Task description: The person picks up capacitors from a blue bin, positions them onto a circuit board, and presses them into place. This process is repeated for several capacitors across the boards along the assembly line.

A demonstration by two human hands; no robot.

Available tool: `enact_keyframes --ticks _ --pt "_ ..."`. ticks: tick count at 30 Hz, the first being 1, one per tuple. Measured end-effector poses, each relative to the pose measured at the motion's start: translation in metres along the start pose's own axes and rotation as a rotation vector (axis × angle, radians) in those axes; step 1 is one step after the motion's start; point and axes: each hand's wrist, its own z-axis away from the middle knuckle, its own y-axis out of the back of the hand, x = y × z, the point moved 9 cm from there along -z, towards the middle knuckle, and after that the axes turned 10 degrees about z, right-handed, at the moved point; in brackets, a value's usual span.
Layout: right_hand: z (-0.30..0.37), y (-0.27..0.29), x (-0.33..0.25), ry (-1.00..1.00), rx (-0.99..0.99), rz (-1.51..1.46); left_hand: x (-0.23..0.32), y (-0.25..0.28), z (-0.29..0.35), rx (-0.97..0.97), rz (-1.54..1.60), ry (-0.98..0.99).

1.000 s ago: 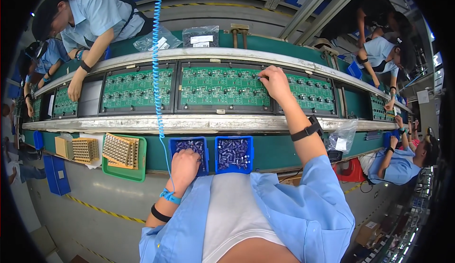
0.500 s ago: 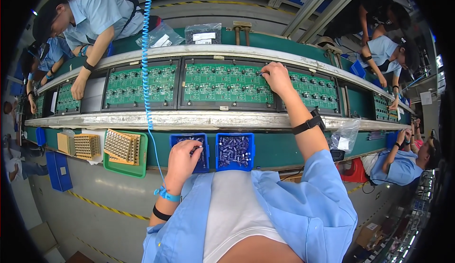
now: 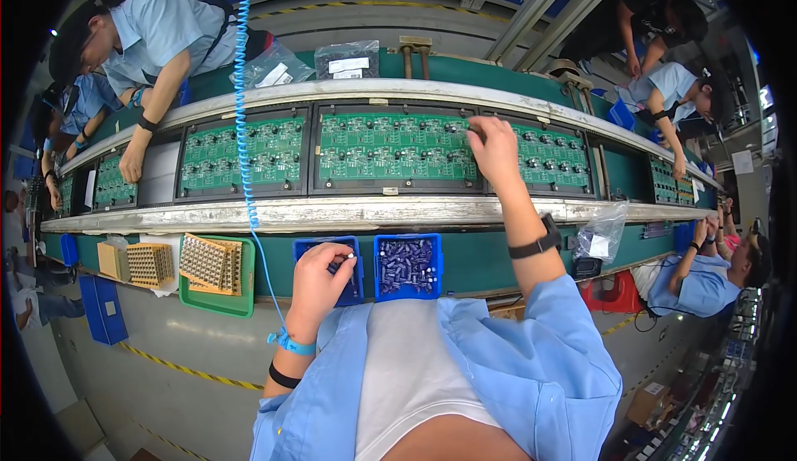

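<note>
My left hand [image 3: 320,282] is closed above the left blue bin [image 3: 352,299], pinching a small dark cylindrical capacitor [image 3: 335,267] with a pale end. Beside it, the right blue bin [image 3: 439,266] holds many purple capacitors [image 3: 405,263]. My right hand [image 3: 496,152] reaches over the conveyor to the right end of the middle green circuit board panel [image 3: 390,141], set in a black tray. Thumb and forefinger are pinched close to the panel's upper right corner; whatever lies between them is too small and hidden to make out.
More framed panels [image 3: 242,152] line the conveyor, whose metal rail [image 3: 349,212] runs between me and them. A coiled blue cord [image 3: 242,87] hangs left of centre. A green tray [image 3: 217,305] carries stacked component strips [image 3: 207,262]. Co-workers [image 3: 170,33] reach onto the line.
My left hand has lifted a little, and the capacitor in its fingers shows more. My right fingertips have shifted slightly to the right along the panel. The whole view has moved a bit.
</note>
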Motion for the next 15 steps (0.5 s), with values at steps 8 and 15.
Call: enact_keyframes --ticks 8,15 --pt "0.115 0.031 -0.014 -0.028 0.027 -0.005 0.003 -0.004 -0.011 -0.02 0.113 -0.001" --pt "0.117 0.016 -0.034 -0.076 -0.187 0.054 0.016 -0.003 -0.01 -0.05 0.078 -0.029"
